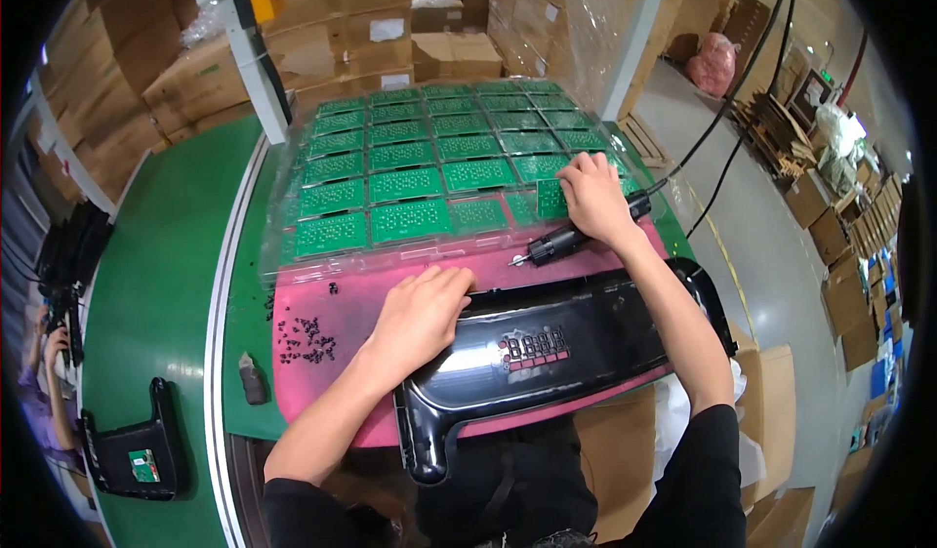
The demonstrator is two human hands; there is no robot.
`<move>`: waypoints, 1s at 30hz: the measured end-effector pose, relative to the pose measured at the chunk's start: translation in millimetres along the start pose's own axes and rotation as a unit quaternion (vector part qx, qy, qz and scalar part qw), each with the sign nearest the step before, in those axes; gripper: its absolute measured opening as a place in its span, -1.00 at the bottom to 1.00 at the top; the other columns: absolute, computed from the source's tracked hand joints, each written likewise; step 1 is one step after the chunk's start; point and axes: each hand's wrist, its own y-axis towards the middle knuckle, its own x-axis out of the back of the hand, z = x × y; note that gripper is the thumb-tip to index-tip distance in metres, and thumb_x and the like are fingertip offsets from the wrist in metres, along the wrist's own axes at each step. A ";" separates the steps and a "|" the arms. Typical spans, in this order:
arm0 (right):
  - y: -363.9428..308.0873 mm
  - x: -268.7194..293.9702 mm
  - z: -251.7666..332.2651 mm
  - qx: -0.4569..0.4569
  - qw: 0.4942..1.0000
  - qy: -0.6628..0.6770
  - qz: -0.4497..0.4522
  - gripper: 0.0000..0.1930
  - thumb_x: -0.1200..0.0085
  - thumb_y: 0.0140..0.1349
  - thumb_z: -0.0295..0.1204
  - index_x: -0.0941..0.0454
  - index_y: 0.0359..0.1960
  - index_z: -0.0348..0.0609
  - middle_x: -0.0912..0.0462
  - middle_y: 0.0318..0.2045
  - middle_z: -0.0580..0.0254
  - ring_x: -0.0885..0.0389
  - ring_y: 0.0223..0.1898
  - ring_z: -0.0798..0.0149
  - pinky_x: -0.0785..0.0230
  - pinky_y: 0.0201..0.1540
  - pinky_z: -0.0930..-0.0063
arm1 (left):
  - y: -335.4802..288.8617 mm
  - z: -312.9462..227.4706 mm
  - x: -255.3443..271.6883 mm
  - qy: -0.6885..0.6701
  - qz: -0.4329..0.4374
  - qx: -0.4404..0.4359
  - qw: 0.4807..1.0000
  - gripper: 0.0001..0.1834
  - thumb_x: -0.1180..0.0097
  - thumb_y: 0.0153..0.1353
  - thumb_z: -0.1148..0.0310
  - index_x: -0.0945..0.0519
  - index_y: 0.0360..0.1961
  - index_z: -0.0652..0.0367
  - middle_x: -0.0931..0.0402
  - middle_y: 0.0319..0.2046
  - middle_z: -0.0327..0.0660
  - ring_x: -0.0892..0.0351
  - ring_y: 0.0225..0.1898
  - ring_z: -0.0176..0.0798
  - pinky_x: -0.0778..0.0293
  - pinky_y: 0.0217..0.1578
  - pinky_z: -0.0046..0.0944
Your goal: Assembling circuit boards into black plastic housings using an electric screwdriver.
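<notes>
A long black plastic housing (pixel 488 353) with cut-outs for a display lies across the pink mat in front of me. My left hand (pixel 422 316) grips its far edge near the left end, fingers bent over the rim. Farther right, my right hand (pixel 595 197) pinches a green circuit board (pixel 549 199), which stands tilted at the near right corner of a clear tray (pixel 390 253). Several rows of similar boards lie in that tray. A black electric screwdriver (pixel 558 243) rests just below my right hand, between tray and housing.
Small black screws (pixel 307 341) are scattered on the pink mat (pixel 337 392), near a small dark grey object (pixel 253 379). Another black housing (pixel 137 450) with a board sits on the green conveyor (pixel 146 284) at left, near a co-worker's arms (pixel 57 372). Cardboard boxes (pixel 342 36) stand behind.
</notes>
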 end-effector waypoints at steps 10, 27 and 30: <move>-60.2 107.9 92.2 0.260 0.935 0.022 -0.239 -0.69 -0.24 -0.14 -0.39 -0.67 -0.25 0.06 -0.57 -0.23 0.46 -0.46 -0.12 0.33 -0.09 -0.01 0.28 | 0.5 -12.8 17.9 -0.393 -0.056 0.065 0.916 -0.24 -0.27 0.19 -0.01 -0.35 0.26 0.24 -0.55 0.00 -0.04 -0.53 -0.01 -0.18 -0.46 -0.03 -0.21; -158.1 117.8 70.2 -0.085 0.883 0.416 0.199 -0.84 -0.28 0.12 -0.47 -0.62 -0.31 -0.30 -0.59 -0.64 0.20 -0.61 -0.57 0.34 -0.46 -0.41 0.50 | -0.9 -34.7 8.7 -0.194 0.031 -0.250 0.948 -0.34 -0.51 -0.26 0.20 -0.64 -0.08 0.29 -0.62 -0.35 -0.17 -0.62 -0.34 -0.15 -0.50 -0.32 -0.23; -174.1 115.5 66.9 -0.184 0.828 0.474 0.236 -0.87 -0.21 0.14 -0.53 -0.61 -0.28 -0.32 -0.58 -0.65 0.21 -0.63 -0.53 0.40 -0.47 -0.39 0.52 | -3.9 -35.0 8.4 -0.149 0.088 -0.241 0.955 -0.33 -0.53 -0.26 0.15 -0.64 -0.09 0.28 -0.62 -0.35 -0.20 -0.60 -0.37 -0.19 -0.46 -0.36 -0.26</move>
